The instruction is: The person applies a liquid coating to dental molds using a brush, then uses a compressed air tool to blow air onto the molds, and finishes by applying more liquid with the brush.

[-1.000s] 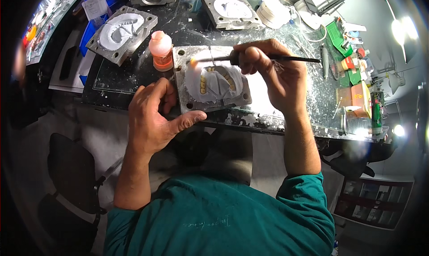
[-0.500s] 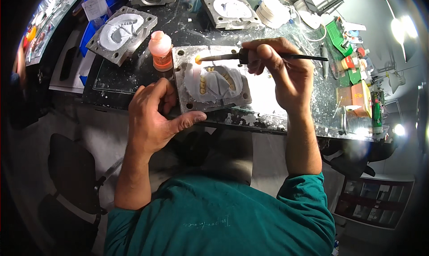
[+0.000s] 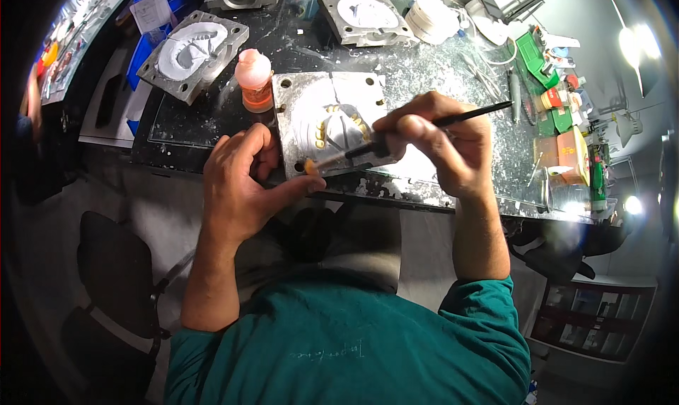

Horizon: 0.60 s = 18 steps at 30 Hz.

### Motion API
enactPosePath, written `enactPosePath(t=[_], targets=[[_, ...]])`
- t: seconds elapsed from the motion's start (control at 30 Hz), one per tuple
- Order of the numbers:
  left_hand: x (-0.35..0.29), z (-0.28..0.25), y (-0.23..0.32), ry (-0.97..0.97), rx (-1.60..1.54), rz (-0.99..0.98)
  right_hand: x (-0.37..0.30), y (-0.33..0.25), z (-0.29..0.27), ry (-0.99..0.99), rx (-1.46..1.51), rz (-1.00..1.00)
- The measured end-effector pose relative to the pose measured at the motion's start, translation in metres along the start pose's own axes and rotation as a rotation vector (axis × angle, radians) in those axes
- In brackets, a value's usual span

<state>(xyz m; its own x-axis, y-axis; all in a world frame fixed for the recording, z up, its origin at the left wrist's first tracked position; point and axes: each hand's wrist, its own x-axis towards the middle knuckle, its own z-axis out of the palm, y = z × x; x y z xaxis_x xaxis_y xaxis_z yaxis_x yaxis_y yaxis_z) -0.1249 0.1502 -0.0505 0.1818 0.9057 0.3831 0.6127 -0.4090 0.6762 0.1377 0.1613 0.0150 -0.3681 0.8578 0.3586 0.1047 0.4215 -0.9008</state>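
A square grey metal dental flask (image 3: pixel 329 80), filled with white plaster, sits near the table's front edge. Yellowish teeth (image 3: pixel 320 136) line the arch in its plaster. My left hand (image 3: pixel 240 178) grips the flask at its near left corner, fingers curled by the left side and thumb along the front. Between the fingertips of my right hand (image 3: pixel 449 147) is a slim black-handled brush (image 3: pixel 362 151). It slants down to the left, and its orange-tinted tip is at the flask's near left corner, close to my left thumb.
A bottle of pink-orange liquid (image 3: pixel 254 83) stands just left of the flask. Other plaster-filled flasks (image 3: pixel 234 45) lie farther back. White round pieces (image 3: pixel 431 19) are stacked at the back, and boxes (image 3: pixel 568 157) line the right side. An office chair (image 3: pixel 117 274) stands at left.
My right hand has moved nearer, sweeping the brush tip from the flask's far left part down to its near left corner. My left hand has stayed in place.
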Motion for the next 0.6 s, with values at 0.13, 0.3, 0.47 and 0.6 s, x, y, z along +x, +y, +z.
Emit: enactPosePath(t=[0.13,0.3,0.47,0.6], targets=[[0.001,-0.002,-0.002,-0.015,-0.048,0.009,-0.010,-0.001,-0.016,0.107,0.041,-0.049],[-0.001,-0.002,-0.004,-0.011,-0.078,0.006,-0.019,-0.003,-0.019,0.093,-0.151,-0.060],[0.000,-0.003,-0.001,-0.044,-0.072,-0.046,-0.014,-0.012,-0.015,0.113,-0.506,-0.192],[0.000,-0.002,-0.002,-0.045,-0.067,-0.038,-0.017,-0.017,-0.017,0.033,-0.422,-0.160]])
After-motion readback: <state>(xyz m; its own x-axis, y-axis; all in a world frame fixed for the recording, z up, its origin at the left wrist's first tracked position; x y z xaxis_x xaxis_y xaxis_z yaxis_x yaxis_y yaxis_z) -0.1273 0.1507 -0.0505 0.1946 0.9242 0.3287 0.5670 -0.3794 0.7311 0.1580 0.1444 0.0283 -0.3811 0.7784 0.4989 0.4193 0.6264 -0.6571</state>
